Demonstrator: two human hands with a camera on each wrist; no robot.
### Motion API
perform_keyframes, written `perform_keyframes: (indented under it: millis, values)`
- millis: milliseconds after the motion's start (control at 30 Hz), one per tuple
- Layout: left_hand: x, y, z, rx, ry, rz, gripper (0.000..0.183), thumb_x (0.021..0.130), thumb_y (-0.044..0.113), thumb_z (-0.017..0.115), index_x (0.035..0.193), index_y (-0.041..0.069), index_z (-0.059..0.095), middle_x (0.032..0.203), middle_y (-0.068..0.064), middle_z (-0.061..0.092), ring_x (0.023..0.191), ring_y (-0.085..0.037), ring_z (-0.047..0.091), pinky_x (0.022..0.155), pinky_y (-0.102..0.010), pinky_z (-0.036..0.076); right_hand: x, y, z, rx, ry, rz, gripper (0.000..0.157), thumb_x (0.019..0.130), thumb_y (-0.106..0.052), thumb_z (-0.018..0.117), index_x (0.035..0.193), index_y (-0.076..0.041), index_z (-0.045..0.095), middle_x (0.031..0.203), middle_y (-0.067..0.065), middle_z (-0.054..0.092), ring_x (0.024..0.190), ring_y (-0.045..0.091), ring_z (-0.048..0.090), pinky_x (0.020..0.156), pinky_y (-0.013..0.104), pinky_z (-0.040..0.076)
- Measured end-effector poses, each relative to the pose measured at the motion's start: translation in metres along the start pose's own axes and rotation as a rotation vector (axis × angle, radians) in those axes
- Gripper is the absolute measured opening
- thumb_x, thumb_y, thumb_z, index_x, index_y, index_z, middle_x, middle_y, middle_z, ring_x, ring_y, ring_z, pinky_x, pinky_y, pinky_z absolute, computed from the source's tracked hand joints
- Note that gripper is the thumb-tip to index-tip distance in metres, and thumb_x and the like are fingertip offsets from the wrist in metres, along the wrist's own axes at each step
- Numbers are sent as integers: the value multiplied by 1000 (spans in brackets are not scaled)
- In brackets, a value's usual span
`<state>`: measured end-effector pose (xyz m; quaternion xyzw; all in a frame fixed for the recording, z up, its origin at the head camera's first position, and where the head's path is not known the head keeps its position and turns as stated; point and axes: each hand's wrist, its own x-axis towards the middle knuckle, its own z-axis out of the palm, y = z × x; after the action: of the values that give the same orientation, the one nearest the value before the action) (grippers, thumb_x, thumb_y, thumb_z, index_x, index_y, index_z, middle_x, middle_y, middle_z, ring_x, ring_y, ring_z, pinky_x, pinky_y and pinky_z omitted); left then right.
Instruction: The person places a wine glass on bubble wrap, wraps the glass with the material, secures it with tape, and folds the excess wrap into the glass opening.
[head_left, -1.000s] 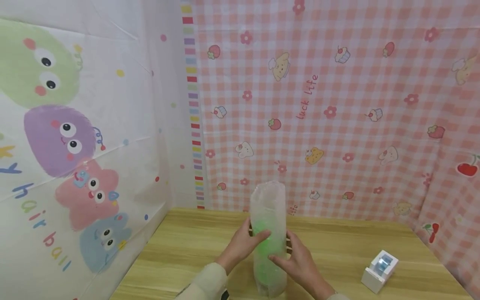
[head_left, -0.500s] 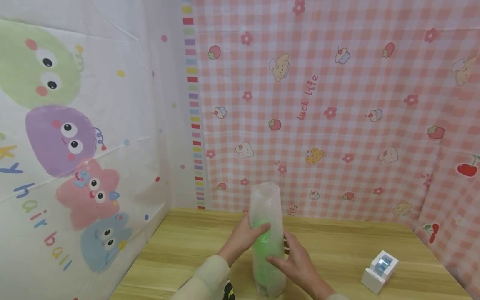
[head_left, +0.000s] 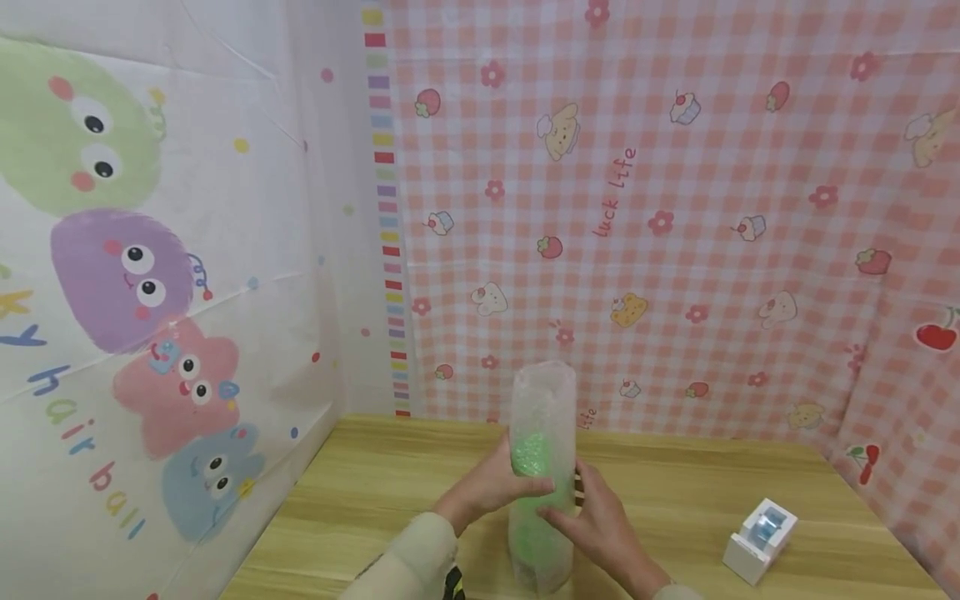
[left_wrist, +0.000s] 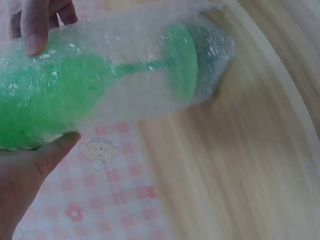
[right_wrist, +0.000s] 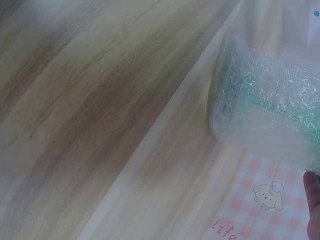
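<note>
A green stemmed goblet (left_wrist: 60, 87) shows through a sleeve of bubble wrap (head_left: 543, 396), which stands upright in the head view near the front of the table. Its stem and round foot (left_wrist: 182, 62) are plain in the left wrist view. My left hand (head_left: 487, 483) grips the wrapped goblet from the left, thumb across its front. Lower on the opposite side, my right hand (head_left: 600, 521) grips it too, thumb on the front and fingers along the right edge. The right wrist view catches part of the wrap (right_wrist: 255, 110) and a bit of the right hand at its edge.
To the right on the wooden table (head_left: 660, 475) stands a small white tape dispenser (head_left: 761, 540) with a clear bluish roll. A pink checked cloth (head_left: 675, 275) hangs behind the table, and a white cartoon-print sheet (head_left: 270, 208) hangs at the left.
The wrapped goblet leaned slightly left, then came back right and turned a little. My left thumb now lies lower across its front. The right hand has barely moved.
</note>
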<state>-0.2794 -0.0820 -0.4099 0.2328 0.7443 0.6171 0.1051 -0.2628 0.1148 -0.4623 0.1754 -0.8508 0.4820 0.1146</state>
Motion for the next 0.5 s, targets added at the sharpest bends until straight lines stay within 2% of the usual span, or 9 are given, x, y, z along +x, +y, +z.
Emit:
perform_keyframes:
  millis: [100,200,300,400,500]
  values:
    - [1,0,5,44,52,-4,104,83,30,81,158,25,9,146,-6,42,126,-26,50,103,-47,45,0,-1,0,-3,5,-5,80,79,-27,86,143,-6,43,132,17,53,113,37,60,85,41,57]
    - [3,-1,12,88,159,-16,98,85,39,79,158,22,16,147,-8,45,128,-31,49,102,-53,44,0,0,1,-4,11,-9,81,79,-29,86,144,-7,43,133,16,53,112,37,60,85,41,57]
    - [3,-3,17,131,270,-23,90,85,45,77,155,18,26,142,-9,51,125,-31,53,99,-54,47,-1,0,2,1,9,-10,82,79,-31,85,145,-8,42,133,16,53,113,37,59,85,41,57]
    - [3,-5,18,144,321,-20,83,86,43,76,152,17,33,138,-9,55,121,-31,56,96,-52,50,-1,0,3,5,10,-9,83,79,-31,86,145,-6,41,132,16,53,113,37,59,86,41,57]
    - [3,-6,18,152,340,-27,79,87,43,75,150,17,37,135,-9,58,116,-29,60,92,-49,53,-1,0,4,3,18,1,85,78,-31,86,144,-4,41,132,17,53,112,37,59,84,41,57]
